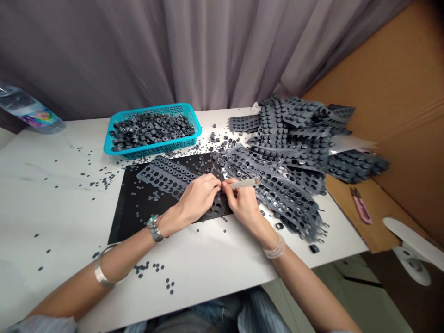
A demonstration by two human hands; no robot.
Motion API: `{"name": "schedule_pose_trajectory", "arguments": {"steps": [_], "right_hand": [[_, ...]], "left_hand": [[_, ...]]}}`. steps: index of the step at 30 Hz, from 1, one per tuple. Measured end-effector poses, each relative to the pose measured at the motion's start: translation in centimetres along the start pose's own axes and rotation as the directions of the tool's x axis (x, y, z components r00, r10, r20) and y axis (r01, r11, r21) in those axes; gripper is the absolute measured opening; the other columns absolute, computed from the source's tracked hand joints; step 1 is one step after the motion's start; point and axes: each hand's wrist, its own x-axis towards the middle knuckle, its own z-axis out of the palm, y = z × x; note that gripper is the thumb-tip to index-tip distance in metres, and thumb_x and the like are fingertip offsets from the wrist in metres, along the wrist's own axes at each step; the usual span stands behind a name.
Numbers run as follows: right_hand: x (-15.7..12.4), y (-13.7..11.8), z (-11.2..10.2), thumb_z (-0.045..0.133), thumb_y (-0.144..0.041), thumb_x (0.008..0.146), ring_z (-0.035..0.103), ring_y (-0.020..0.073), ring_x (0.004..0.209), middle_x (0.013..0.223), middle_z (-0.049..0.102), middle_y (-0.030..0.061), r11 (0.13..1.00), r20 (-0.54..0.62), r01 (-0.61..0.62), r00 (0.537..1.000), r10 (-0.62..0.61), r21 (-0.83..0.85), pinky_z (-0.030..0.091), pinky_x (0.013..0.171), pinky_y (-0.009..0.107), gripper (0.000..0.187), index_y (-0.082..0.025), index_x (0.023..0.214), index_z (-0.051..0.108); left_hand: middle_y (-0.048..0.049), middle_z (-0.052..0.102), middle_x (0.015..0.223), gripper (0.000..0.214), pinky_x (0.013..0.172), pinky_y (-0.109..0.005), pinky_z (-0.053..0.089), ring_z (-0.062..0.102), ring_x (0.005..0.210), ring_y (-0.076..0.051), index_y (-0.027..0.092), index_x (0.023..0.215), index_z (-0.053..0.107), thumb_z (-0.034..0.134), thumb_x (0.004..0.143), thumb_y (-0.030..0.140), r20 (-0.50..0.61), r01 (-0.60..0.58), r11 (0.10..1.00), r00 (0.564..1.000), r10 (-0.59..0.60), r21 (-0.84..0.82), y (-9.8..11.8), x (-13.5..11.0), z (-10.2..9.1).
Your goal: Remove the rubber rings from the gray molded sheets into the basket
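My left hand (pixel 199 196) is closed in a pinch over a black mat (pixel 120 212), its fingertips meeting those of my right hand. Whatever it pinches is hidden behind the fingers. Between the thumb and fingers of my right hand (pixel 244 206) is a slim pale-handled tool (pixel 244 183), whose tip is hidden at the left fingertips. A dark grey moulded rubber sheet (pixel 161 178) with rows of round holes and ring shapes lies on the mat, passing under my left hand. Small black discs (pixel 154 196) are scattered over the mat around it.
A blue basket (pixel 152 150) full of black rubber rings stands behind the mat. Moulded rubber sheets (pixel 277 185) are heaped at the right. Pink-handled snips (pixel 361 208) rest on cardboard (pixel 342 199) at the right edge. A plastic bottle (pixel 31 111) stands far left on the white table (pixel 76 185).
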Motion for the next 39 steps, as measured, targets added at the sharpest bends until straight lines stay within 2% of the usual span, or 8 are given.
{"name": "schedule_pose_trajectory", "arguments": {"steps": [3,6,10,14,24,32,36,39], "right_hand": [[0.0,0.0,0.0,0.044,-0.027,0.094,0.057,0.0141,0.054,0.07,0.068,0.0029,0.999,0.001,-0.04,0.999,0.04,0.001,0.039,0.057,0.025,0.027,-0.018,0.078,0.064],[0.0,-0.2,-0.4,0.045,-0.032,0.094,0.056,0.0137,0.05,0.063,0.065,0.001,0.993,-0.002,-0.105,0.994,0.106,0.049,0.039,0.055,0.025,0.031,-0.019,0.075,0.065],[0.0,-0.4,-1.2,0.045,-0.04,0.094,0.06,0.0141,0.055,0.074,0.069,0.0029,0.956,-0.102,-0.198,0.969,0.223,0.215,0.043,0.055,0.025,0.035,-0.018,0.077,0.066],[0.0,-0.1,-1.6,0.046,-0.042,0.093,0.058,0.0134,0.054,0.074,0.068,0.0031,0.936,-0.161,-0.215,0.95,0.266,0.28,0.045,0.054,0.025,0.034,-0.018,0.079,0.066],[0.1,-0.1,-1.8,0.049,-0.041,0.092,0.061,0.0143,0.052,0.071,0.069,0.0042,0.928,-0.059,-0.233,0.964,0.26,0.292,0.046,0.051,0.025,0.034,-0.017,0.075,0.066],[-0.1,0.2,-1.3,0.046,-0.036,0.093,0.063,0.0152,0.055,0.064,0.068,0.0024,0.962,0.095,-0.193,0.979,0.178,0.192,0.046,0.054,0.024,0.033,-0.018,0.073,0.065],[-0.1,0.1,-1.2,0.044,-0.035,0.094,0.062,0.0139,0.054,0.065,0.067,0.0016,0.974,0.107,-0.164,0.983,0.148,0.159,0.044,0.055,0.024,0.035,-0.018,0.072,0.063],[-0.1,0.1,-1.2,0.044,-0.034,0.095,0.061,0.0128,0.054,0.069,0.067,0.002,0.978,0.103,-0.143,0.986,0.128,0.151,0.043,0.055,0.023,0.035,-0.018,0.07,0.062]], "left_hand": [[-0.0035,0.065,0.088,0.011,0.064,-0.02,0.043,0.053,0.068,-0.009,0.017,0.089,0.066,0.059,0.088,0.025,-0.211,0.162,0.882,0.937,-0.278,-0.443,-0.5,-0.6,-1.6],[-0.0032,0.063,0.084,0.009,0.047,-0.015,0.032,0.041,0.054,-0.003,0.015,0.087,0.067,0.068,0.081,0.022,0.024,0.233,0.356,0.864,-0.503,-0.905,-1.3,-0.8,-2.8],[-0.0093,0.062,0.086,0.005,0.045,-0.011,0.033,0.044,0.057,-0.002,0.008,0.083,0.068,0.064,0.08,0.006,0.362,0.303,-0.2,0.817,-0.45,-0.932,-1.4,-1.0,-2.9],[-0.0116,0.061,0.089,0.012,0.049,-0.011,0.04,0.051,0.066,-0.005,0.005,0.087,0.069,0.057,0.085,0.004,0.47,0.321,-0.385,0.786,-0.401,-0.865,-0.3,-1.4,-2.4],[-0.0119,0.062,0.092,0.024,0.067,-0.025,0.053,0.059,0.084,-0.016,0.017,0.068,0.057,0.046,0.087,0.022,0.475,0.383,-0.29,0.78,-0.408,-0.877,0.6,-1.4,-3.2],[0.0046,0.034,0.06,0.024,0.037,-0.011,0.028,0.038,0.05,-0.004,0.015,0.068,0.054,0.057,0.089,0.026,0.472,0.348,-0.358,0.803,-0.363,-0.867,0.0,-0.9,-2.0],[0.002,0.047,0.067,0.027,0.039,-0.01,0.024,0.043,0.055,-0.004,0.017,0.112,0.064,0.057,0.086,0.012,0.476,0.433,-0.198,0.797,-0.37,-0.879,-0.5,-0.9,-1.4],[-0.0018,0.058,0.078,0.03,0.039,-0.015,0.021,0.036,0.049,-0.003,0.016,0.114,0.065,0.055,0.086,0.015,0.416,0.496,0.143,0.828,-0.376,-0.857,-0.8,-1.1,-0.9]]}}
